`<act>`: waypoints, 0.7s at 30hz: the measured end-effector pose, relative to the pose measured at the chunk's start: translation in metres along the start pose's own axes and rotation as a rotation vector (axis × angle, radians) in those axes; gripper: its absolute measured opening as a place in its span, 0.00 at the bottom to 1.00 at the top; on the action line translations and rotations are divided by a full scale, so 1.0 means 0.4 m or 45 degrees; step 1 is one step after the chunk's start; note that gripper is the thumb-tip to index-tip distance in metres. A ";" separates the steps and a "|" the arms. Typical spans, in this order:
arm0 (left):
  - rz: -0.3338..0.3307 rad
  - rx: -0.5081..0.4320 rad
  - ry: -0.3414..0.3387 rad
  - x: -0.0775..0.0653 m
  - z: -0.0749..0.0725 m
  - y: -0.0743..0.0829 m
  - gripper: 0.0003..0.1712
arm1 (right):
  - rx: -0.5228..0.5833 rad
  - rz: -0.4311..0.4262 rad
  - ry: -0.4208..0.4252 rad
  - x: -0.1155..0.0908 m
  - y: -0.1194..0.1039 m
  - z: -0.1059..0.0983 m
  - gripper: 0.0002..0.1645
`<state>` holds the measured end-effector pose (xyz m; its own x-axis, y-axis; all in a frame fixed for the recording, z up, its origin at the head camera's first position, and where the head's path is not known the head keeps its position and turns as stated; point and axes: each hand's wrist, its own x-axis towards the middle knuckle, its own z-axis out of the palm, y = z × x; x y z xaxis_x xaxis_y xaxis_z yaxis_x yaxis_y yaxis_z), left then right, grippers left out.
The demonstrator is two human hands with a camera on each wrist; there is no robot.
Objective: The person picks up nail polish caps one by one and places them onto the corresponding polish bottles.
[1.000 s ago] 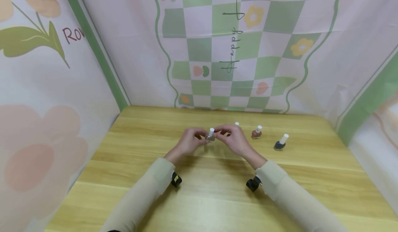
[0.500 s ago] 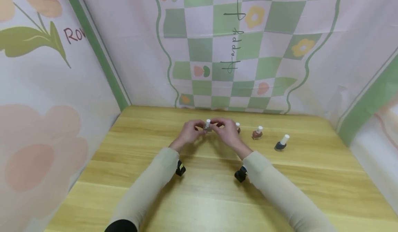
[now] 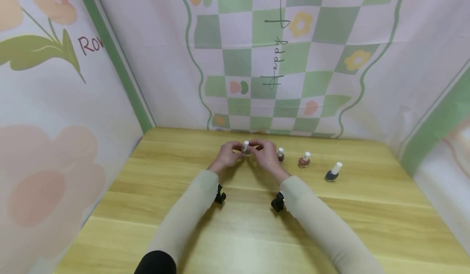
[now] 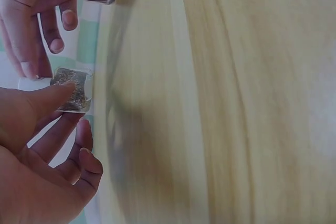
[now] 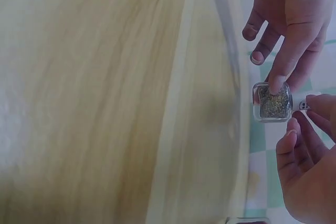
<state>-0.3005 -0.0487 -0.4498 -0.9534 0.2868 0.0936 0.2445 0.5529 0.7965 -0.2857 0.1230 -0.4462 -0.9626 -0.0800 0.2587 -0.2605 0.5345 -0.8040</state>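
Note:
A nail polish bottle with a white cap is between both hands near the table's far edge. Glitter shows through its clear glass in both wrist views. My left hand pinches the glass body, the thumb lying across its face. From the other side, my right hand pinches the white cap with thumb and forefinger. Just right of the right hand stands a dark red nail polish bottle, partly covered by it. In the wrist views the held bottle looks turned sideways because of the camera angle.
Farther right stand a reddish-brown nail polish bottle and a dark blue one, both white-capped, spaced apart. The wooden table ends at a patterned cloth backdrop. Another cloth hangs at the left.
Both hands have carried the glitter bottle farther from me, toward the table's back edge, then stayed nearly still. The dark red bottle has come into fuller view. The standing bottles have not moved.

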 end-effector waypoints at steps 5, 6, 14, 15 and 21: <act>0.014 0.023 0.003 0.009 0.008 -0.010 0.14 | -0.005 0.021 -0.026 0.004 0.008 0.003 0.12; 0.016 0.025 0.002 0.010 0.009 -0.012 0.14 | -0.003 0.023 -0.029 0.005 0.010 0.004 0.12; 0.008 0.021 -0.027 0.005 0.006 -0.012 0.15 | -0.008 0.007 -0.028 0.007 0.023 0.013 0.12; 0.008 0.023 -0.030 0.004 0.004 -0.011 0.15 | -0.004 0.002 -0.031 0.008 0.024 0.014 0.12; -0.043 0.027 -0.069 -0.005 -0.003 -0.016 0.24 | 0.017 0.026 -0.095 -0.002 0.018 0.005 0.16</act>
<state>-0.3004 -0.0538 -0.4543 -0.9504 0.3092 0.0342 0.2168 0.5792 0.7858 -0.2871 0.1254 -0.4534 -0.9705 -0.1320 0.2018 -0.2411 0.5256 -0.8159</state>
